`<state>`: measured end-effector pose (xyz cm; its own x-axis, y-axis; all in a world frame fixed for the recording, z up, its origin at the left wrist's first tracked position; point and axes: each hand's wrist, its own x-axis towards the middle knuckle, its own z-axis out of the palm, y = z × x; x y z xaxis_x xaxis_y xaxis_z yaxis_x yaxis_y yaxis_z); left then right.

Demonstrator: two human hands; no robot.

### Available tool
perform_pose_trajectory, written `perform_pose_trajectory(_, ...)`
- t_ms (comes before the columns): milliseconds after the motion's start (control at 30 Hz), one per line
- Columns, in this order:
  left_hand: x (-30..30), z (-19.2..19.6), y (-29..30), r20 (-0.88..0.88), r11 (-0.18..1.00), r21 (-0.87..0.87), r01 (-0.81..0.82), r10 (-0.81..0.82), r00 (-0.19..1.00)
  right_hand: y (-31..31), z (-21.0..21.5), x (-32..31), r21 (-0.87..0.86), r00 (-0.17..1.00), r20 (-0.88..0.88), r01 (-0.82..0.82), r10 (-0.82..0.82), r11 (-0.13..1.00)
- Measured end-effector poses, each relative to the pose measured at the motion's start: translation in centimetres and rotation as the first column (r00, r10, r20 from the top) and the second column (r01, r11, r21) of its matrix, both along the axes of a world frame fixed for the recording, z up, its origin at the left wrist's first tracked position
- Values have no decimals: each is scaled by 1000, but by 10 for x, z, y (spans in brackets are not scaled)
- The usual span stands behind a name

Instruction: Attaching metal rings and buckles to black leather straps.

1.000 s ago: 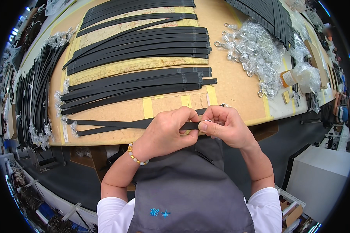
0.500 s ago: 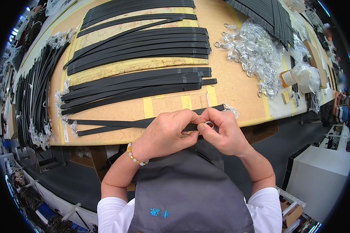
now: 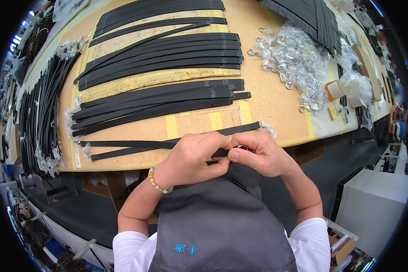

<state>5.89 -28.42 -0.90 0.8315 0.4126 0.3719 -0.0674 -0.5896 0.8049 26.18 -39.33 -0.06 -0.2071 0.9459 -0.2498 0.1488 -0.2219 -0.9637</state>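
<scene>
My left hand, with a beaded bracelet at the wrist, is closed in a pinch on the end of a black strap. Against it, my right hand grips a silver metal ring at the strap's end; thumb and fingers hide most of the join. Just beyond both hands, another black strap lies on the table, a plastic-wrapped metal clasp at its right end. To the left, two strap lengths cross, with wrapped clasps at their ends.
Rows of black straps lie across the tan table. A heap of plastic-wrapped clasps sits at right, near an orange-and-white bottle. Finished-looking straps hang over the left edge. A white box stands below right.
My right hand has shifted slightly and its fingers have straightened somewhat around the ring. The ring shows less than before. My left hand keeps its pinch in nearly the same place.
</scene>
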Motion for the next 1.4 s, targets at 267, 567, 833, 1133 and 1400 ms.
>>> perform_pose_trajectory(267,3,-10,9,-32,992,-103,74,-77,997,-2,5,-3,162,972,150,154,-179,975)
perform_pose_trajectory(567,31,-41,14,-144,1000,-24,-3,0,990,-4,-5,54,462,602,528,387,-599,798)
perform_pose_trajectory(833,34,-28,35,-211,910,372,-185,277,937,-41,-32,156,624,283,696,214,-660,751)
perform_pose_trajectory(1133,31,-36,52,-290,929,291,-229,314,904,-19,-30,121,494,340,808,54,-481,868)
perform_pose_trajectory(1400,22,2,56,-432,975,-106,-196,133,892,9,-17,69,385,899,229,270,-375,883)
